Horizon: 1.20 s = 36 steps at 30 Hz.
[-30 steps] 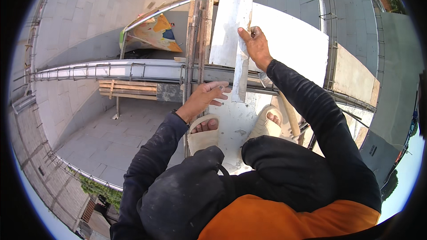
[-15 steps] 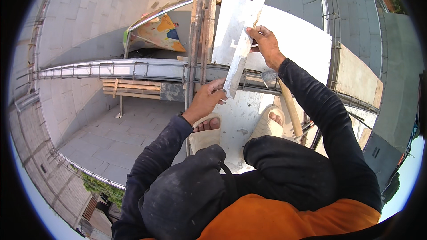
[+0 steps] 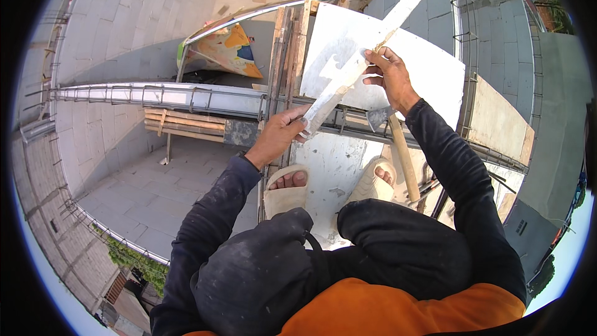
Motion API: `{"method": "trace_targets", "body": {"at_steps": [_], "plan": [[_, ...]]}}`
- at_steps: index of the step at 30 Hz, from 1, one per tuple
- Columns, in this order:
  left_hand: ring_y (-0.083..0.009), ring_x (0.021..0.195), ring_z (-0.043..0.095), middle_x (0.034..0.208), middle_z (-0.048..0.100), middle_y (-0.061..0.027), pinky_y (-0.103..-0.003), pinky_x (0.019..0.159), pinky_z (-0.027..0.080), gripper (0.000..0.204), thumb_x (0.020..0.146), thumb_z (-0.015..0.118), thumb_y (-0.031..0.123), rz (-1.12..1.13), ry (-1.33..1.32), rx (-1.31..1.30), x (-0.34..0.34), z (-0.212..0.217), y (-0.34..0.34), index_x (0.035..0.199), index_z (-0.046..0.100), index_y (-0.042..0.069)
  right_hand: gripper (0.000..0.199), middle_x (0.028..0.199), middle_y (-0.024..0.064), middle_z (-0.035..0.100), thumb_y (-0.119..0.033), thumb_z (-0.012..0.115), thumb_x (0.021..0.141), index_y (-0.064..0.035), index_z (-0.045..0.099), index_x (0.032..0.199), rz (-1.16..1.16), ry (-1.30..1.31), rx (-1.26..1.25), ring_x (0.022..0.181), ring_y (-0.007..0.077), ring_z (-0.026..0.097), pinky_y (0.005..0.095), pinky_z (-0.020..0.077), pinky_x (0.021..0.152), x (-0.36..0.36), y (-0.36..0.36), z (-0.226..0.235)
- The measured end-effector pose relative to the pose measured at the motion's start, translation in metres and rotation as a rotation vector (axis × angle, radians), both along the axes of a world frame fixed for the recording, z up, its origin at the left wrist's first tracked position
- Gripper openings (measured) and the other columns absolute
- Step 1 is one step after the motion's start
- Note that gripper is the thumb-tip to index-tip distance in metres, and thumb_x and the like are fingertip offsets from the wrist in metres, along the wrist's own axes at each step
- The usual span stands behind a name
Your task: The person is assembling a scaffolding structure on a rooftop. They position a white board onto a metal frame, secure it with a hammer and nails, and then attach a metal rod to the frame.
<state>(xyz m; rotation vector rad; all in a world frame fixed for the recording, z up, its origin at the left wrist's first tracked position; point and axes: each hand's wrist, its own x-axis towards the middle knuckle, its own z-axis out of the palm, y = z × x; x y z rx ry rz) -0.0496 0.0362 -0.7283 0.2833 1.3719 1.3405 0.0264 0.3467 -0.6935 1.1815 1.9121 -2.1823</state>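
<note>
Now | white wooden strip [image 3: 367, 56] | gripped between left hand [image 3: 281, 135], right hand [image 3: 388, 74]

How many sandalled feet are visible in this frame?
2. The left sandalled foot stands below the left hand; the right sandalled foot stands beside the wooden-handled hammer, partly hidden by the knee. Both hands grip the long white strip.

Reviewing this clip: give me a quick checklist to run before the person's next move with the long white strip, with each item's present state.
1. Left hand grips the lower end of the white strip: ok.
2. Right hand holds the strip higher up: ok.
3. Both sandalled feet rest flat on the white board: ok.
4. Hammer lies beside the right foot, out of hand: ok.
5. Strip's far end in view: cannot tell.
</note>
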Motion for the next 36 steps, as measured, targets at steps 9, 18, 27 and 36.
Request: {"method": "trace_targets", "body": {"at_steps": [9, 18, 27, 36], "plan": [[-0.0153, 0.113, 0.067, 0.131, 0.067, -0.0088, -0.035, 0.100, 0.058, 0.049, 0.110, 0.056, 0.015, 0.024, -0.435, 0.099, -0.008, -0.009, -0.016, 0.156, 0.047, -0.002, 0.060, 0.116, 0.0118, 0.061, -0.034, 0.064, 0.101, -0.0071, 0.044, 0.150, 0.208, 0.141, -0.327, 0.101, 0.0200, 0.067, 0.0333, 0.0627, 0.085, -0.030, 0.010, 0.024], [-0.0113, 0.101, 0.066, 0.122, 0.069, -0.0031, -0.030, 0.092, 0.058, 0.040, 0.108, 0.059, 0.019, 0.189, -0.033, -0.035, -0.026, -0.003, -0.017, 0.145, 0.058, 0.004, 0.038, 0.112, 0.0105, 0.059, -0.020, 0.061, 0.103, -0.0029, 0.051, 0.135, 0.102, 0.059, -0.188, 0.101, 0.0218, 0.066, 0.0342, 0.0636, 0.082, -0.039, 0.005, 0.013], [-0.0160, 0.107, 0.069, 0.124, 0.069, -0.0063, -0.033, 0.095, 0.058, 0.041, 0.106, 0.069, 0.030, 0.702, -0.384, 0.136, -0.041, -0.013, -0.028, 0.138, 0.058, 0.007, 0.034, 0.120, 0.0162, 0.060, -0.011, 0.064, 0.102, 0.0037, 0.051, 0.130, 0.000, 0.133, -0.255, 0.114, 0.0263, 0.068, 0.0352, 0.0653, 0.087, -0.031, -0.022, 0.039], [-0.0208, 0.120, 0.069, 0.131, 0.068, -0.0112, -0.035, 0.103, 0.059, 0.047, 0.107, 0.066, 0.039, 0.797, -0.105, 0.268, -0.100, 0.008, -0.040, 0.137, 0.057, 0.003, 0.059, 0.138, 0.0207, 0.064, -0.037, 0.065, 0.106, 0.0033, 0.050, 0.147, 0.256, 0.065, -0.371, 0.124, 0.0276, 0.066, 0.0381, 0.0628, 0.095, -0.017, -0.038, 0.029]]}}
